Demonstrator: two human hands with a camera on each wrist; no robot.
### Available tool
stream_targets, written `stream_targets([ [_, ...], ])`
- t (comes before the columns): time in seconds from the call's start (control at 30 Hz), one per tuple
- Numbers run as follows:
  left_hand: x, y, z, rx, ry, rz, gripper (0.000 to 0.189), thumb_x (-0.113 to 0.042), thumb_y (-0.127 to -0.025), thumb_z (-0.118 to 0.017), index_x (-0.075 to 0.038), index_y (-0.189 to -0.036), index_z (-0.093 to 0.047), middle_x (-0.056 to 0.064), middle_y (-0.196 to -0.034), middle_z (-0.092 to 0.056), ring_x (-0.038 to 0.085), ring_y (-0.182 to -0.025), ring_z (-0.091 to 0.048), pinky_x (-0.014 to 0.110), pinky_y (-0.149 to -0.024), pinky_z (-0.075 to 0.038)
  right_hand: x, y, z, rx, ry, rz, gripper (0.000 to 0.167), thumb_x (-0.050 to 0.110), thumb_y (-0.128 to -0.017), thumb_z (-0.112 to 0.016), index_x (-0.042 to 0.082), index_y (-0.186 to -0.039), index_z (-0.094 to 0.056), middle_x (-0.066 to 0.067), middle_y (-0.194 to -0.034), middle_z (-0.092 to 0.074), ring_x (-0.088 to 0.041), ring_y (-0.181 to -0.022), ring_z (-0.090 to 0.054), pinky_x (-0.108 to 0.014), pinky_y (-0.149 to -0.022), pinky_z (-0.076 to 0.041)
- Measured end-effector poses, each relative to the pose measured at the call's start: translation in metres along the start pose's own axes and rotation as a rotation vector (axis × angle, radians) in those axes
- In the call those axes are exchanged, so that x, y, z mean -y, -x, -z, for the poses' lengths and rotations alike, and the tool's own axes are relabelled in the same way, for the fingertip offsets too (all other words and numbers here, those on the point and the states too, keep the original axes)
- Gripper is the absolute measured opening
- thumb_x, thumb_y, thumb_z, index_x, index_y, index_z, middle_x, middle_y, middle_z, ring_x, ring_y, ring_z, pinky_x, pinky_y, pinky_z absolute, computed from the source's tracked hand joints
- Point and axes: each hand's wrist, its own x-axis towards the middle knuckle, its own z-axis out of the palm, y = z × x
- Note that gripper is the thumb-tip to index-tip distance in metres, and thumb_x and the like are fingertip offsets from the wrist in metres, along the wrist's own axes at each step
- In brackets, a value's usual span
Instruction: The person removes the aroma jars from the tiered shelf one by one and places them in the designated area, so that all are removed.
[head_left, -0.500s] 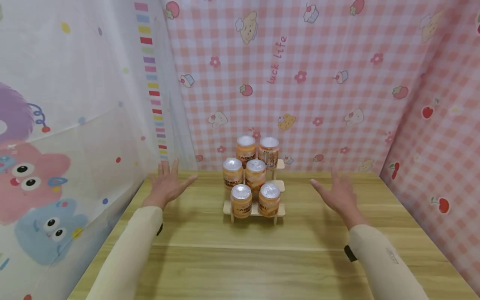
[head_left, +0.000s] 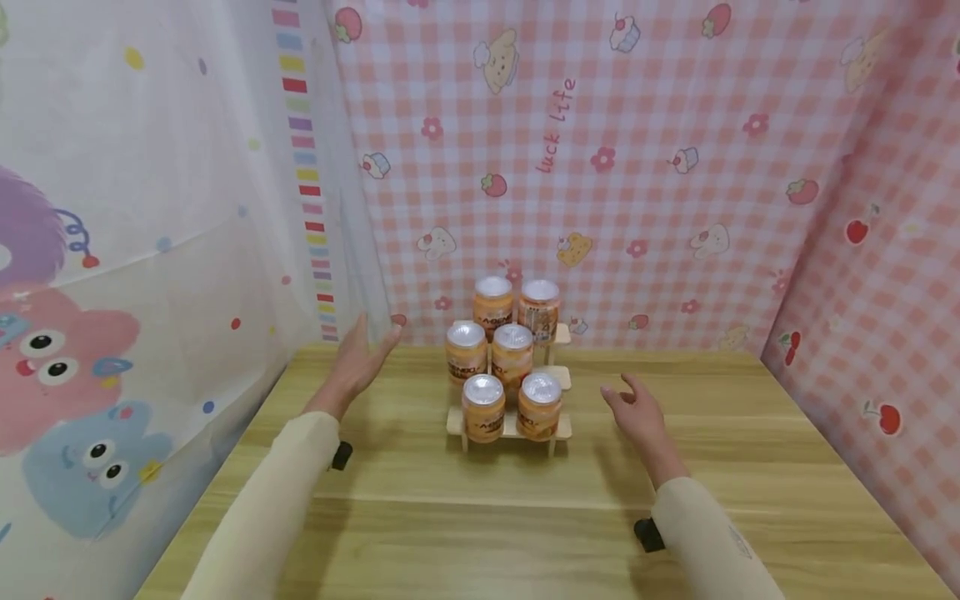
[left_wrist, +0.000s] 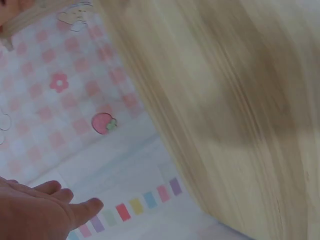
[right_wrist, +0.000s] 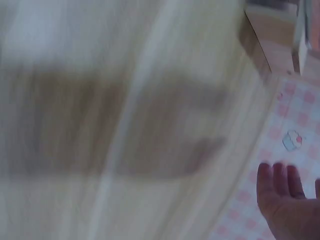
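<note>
A small three-step wooden stand (head_left: 556,377) holds orange-labelled cans with silver lids, two on each step. On the lowest step are a left can (head_left: 483,410) and a right can (head_left: 539,407). My left hand (head_left: 356,367) hovers over the table left of the stand, apart from it, thumb and fingers spread. To the right of the stand, my right hand (head_left: 637,417) is held above the table with relaxed, slightly bent fingers, holding nothing. In the right wrist view, the fingers (right_wrist: 281,181) are loosely extended. A corner of the stand shows in both wrist views.
A wood-grain table (head_left: 480,533) lies beneath everything. Pink checked cloth (head_left: 645,208) hangs behind and at the right; a white cartoon-printed curtain (head_left: 187,333) hangs at the left. Black straps show at both wrists, below the cream sleeves.
My right hand has moved left, closer to the stand, and its fingers have bent a little. The left hand has shifted slightly right and turned. The cans and stand remain in place.
</note>
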Motion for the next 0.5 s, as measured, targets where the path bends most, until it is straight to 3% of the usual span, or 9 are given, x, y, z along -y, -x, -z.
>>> stream_targets([
  [0.2, -0.013, -0.001, -0.001, 0.042, 0.133, 0.047, 0.109, -0.083, -0.086, -0.037, -0.017, -0.159, 0.010, 0.015, -0.165, 0.004, 0.037, -0.150, 0.000, 0.060, -0.117, -0.006, -0.017, 0.002, -0.031, 0.080, -0.256, -0.049, 0.063, 0.020, -0.102, -0.054, -0.002, -0.153, -0.024, -0.031, -0.142, -0.046, -0.044, -0.129, -0.046, -0.050, -0.100, -0.045],
  [0.37, -0.025, -0.004, -0.001, 0.052, 0.211, 0.068, 0.107, -0.083, -0.085, -0.039, -0.024, -0.159, 0.008, 0.016, -0.165, -0.003, 0.038, -0.149, -0.007, 0.061, -0.116, -0.012, -0.029, 0.003, -0.049, 0.110, -0.371, -0.037, 0.059, 0.008, -0.099, -0.055, -0.004, -0.150, -0.029, -0.031, -0.130, -0.055, -0.033, -0.108, -0.062, -0.045, -0.093, -0.052],
  [0.5, -0.034, -0.009, -0.005, 0.065, 0.249, 0.088, 0.106, -0.083, -0.084, -0.042, -0.026, -0.160, 0.007, 0.015, -0.165, -0.006, 0.039, -0.149, -0.009, 0.060, -0.116, -0.014, -0.036, 0.003, -0.057, 0.126, -0.400, -0.018, 0.054, 0.005, -0.098, -0.057, -0.005, -0.146, -0.036, -0.026, -0.124, -0.061, -0.022, -0.096, -0.065, -0.042, -0.089, -0.053],
])
